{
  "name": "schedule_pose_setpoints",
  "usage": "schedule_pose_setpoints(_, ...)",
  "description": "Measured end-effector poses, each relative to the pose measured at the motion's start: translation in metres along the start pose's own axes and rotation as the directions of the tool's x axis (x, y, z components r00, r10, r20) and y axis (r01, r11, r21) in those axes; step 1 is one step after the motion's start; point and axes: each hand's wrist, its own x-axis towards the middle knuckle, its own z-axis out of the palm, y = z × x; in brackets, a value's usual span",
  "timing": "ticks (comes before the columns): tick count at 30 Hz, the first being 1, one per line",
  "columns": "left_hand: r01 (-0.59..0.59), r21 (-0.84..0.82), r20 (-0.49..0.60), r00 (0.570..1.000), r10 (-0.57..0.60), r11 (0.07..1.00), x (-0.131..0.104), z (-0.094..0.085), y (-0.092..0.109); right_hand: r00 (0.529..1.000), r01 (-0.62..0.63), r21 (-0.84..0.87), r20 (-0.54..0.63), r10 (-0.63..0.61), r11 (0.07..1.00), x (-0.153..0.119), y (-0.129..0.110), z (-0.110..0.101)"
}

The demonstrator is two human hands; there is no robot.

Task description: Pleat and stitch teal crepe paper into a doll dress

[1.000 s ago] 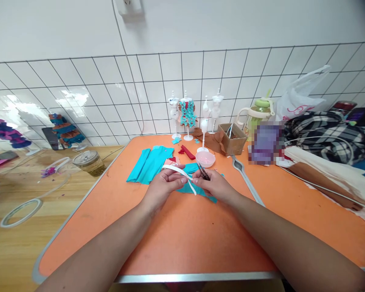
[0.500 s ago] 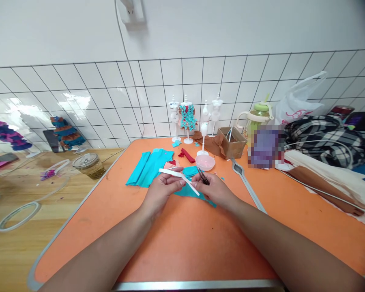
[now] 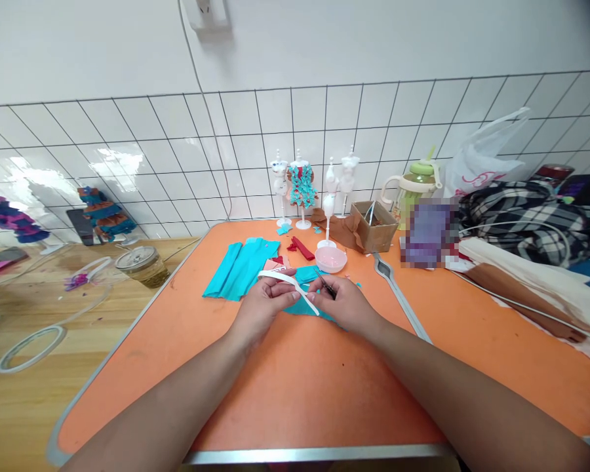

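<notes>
A thin white strip (image 3: 278, 276) stretches between my hands above the orange table. My left hand (image 3: 261, 306) pinches it near its middle, thumb on top, and one end sticks out to the left. The fingertips of my right hand (image 3: 350, 303) close on the strip's lower part, whose tip points down to the right. That hand also grips a slim dark pointed tool (image 3: 329, 290); tweezers or small scissors, I cannot tell which. Turquoise crepe paper (image 3: 242, 269) lies behind my left hand, and a folded turquoise piece (image 3: 307, 275) is just beyond my fingers.
Beyond the hands are a pink bowl (image 3: 331, 259), a red roll (image 3: 301, 248) and small white mannequins, one dressed in turquoise scraps (image 3: 302, 185). A cardboard box (image 3: 381, 237) and green-lidded bottle (image 3: 417, 190) stand right. Left, a jar (image 3: 142, 265) and tape roll (image 3: 31, 349) rest on wood.
The white strip now bows in a curve and looks narrower, seen more edge-on. My right hand has shifted slightly left, with the dark tool tilted lower. My left hand stays nearly in place.
</notes>
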Motion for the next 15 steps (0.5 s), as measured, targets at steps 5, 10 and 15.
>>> schedule_pose_setpoints(5, -0.001, -0.035, 0.008, 1.000, 0.002, 0.999, 0.000, 0.002, -0.001, 0.999, -0.013, -0.048, -0.032, 0.011, 0.999, -0.002, -0.003, 0.000)
schedule_pose_setpoints(10, -0.013, 0.024, 0.001, 1.000, 0.013, 1.000, 0.002, 0.001, -0.006, 0.998, 0.014, -0.116, -0.065, -0.022, 0.993, -0.001, -0.001, 0.001)
schedule_pose_setpoints(15, -0.021, 0.099, 0.009, 1.000, 0.020, 0.995, 0.005, 0.000, -0.010, 0.978, 0.090, -0.292, -0.154, -0.140, 0.952, -0.002, -0.002, -0.002)
